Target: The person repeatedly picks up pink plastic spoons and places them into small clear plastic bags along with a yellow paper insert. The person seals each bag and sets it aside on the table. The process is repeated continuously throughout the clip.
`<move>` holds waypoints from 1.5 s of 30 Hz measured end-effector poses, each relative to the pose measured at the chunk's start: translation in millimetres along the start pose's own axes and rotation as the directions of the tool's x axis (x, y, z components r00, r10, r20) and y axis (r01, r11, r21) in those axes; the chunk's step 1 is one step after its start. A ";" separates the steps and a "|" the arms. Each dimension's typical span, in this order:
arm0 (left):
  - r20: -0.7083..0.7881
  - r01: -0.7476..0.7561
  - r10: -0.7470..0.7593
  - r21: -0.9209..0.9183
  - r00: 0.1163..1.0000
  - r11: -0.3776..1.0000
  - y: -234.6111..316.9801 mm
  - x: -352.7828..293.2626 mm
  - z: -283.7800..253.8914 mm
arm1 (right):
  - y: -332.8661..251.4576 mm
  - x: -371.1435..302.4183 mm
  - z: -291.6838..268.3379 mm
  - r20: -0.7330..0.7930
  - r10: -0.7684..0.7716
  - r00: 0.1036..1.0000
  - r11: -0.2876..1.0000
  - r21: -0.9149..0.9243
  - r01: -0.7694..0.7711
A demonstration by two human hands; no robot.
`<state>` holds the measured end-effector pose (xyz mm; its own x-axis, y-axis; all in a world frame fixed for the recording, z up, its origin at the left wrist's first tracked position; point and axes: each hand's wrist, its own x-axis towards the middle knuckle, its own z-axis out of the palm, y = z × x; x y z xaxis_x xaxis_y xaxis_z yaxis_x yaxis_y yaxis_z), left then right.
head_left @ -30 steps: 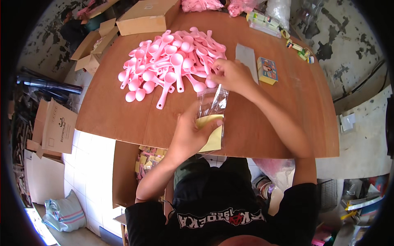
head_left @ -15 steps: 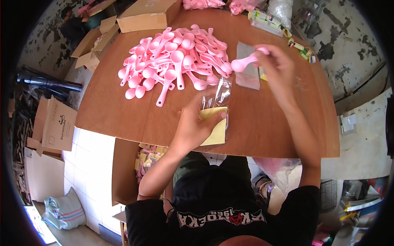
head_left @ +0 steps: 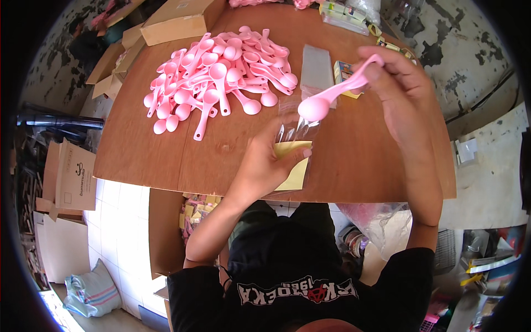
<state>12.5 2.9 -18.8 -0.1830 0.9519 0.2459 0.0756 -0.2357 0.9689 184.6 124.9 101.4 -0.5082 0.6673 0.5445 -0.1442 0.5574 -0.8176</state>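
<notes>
Between the thumb and fingers of my right hand (head_left: 402, 91) is the handle end of a pink measuring spoon (head_left: 315, 108). Its bowl hangs down to the left, over the mouth of a clear plastic bag (head_left: 298, 130). That bag, with a yellow card (head_left: 293, 174) inside, is gripped by my left hand (head_left: 263, 157), thumb across its front. A large heap of pink measuring spoons (head_left: 221, 72) lies on the table to the left and beyond. Just behind the held spoon are a stack of clear bags (head_left: 315, 66) and a small stack of printed cards (head_left: 343, 72).
The brown wooden table (head_left: 376, 160) has its near edge by my body. A cardboard box (head_left: 180, 19) stands at its far left. Below the near edge, an open box holds packed bags (head_left: 199, 207). More packets (head_left: 343, 19) lie at the far right.
My right hand has brought the spoon nearer, above the bag's mouth. It no longer covers the stacked bags and printed cards. The left hand keeps its hold, and the view has shifted slightly.
</notes>
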 end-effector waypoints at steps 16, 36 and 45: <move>0.129 0.103 -0.068 -0.291 0.989 0.951 3.9 4.5 1.8 | 20.8 -7.4 24.5 0.265 -0.055 0.963 0.964 -0.237 0.120; 0.186 -0.156 0.124 0.164 0.975 0.974 30.5 6.2 20.5 | -18.7 -30.7 16.5 0.551 -0.171 0.817 0.445 -0.696 0.563; 0.328 -0.167 0.099 0.186 0.939 0.968 34.3 5.8 18.6 | -1.5 -35.6 6.7 0.372 0.041 0.928 0.809 -0.557 0.188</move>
<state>32.2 3.9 15.4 0.1572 0.9351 0.3177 0.2866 -0.3510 0.8914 197.2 96.9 82.0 -0.7928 0.4582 0.4020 0.2614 0.8513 -0.4549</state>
